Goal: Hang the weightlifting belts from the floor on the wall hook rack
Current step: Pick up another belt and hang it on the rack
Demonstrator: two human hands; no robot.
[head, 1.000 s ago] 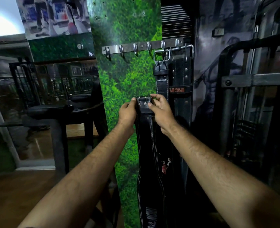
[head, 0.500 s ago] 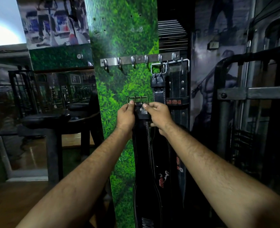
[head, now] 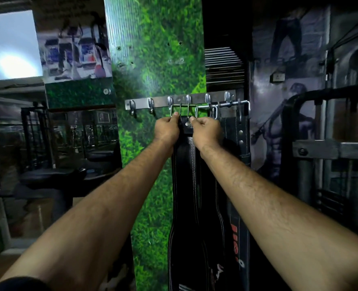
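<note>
A black leather weightlifting belt (head: pixel 186 185) hangs down from my two hands in front of the green wall panel. My left hand (head: pixel 166 129) and my right hand (head: pixel 206 129) pinch its top end on either side, just under its metal buckle (head: pixel 184 110). The buckle is raised to the steel hook rack (head: pixel 159 102) and overlaps the middle hooks; whether it is caught on a hook I cannot tell. Two other black belts (head: pixel 239 131) hang from hooks at the rack's right end, partly hidden behind my right arm.
Two hooks at the rack's left end (head: pixel 141 106) carry nothing. A mirror with a padded bench (head: pixel 54 177) in front lies to the left. A dark metal machine frame (head: pixel 329 148) stands at the right.
Both hands have lifted the belt's buckle end upward, from well below the rack to the level of the hooks. The view has tilted up with them.
</note>
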